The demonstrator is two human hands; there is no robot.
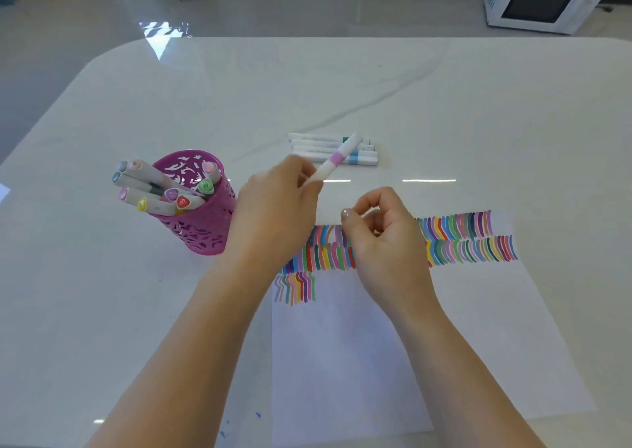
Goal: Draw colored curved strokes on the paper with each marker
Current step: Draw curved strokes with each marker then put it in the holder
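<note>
My left hand (277, 208) grips a white marker with a pink band (337, 158) by its lower end, and the marker points up and to the right above the table. My right hand (383, 239) hovers over the top of the white paper (359, 345), its fingers curled with thumb and forefinger close together; I see nothing held in them. Rows of coloured curved strokes (468, 239) run across the top of the paper, with a short third row (295, 288) at its left. Both hands hide part of the rows.
A pink perforated pen cup (201, 229) with several markers stands left of my left hand. Several white markers (328, 148) lie side by side beyond the hands. The white marble table (444, 105) reaches out on all sides. A white microwave (543, 0) stands on the floor far right.
</note>
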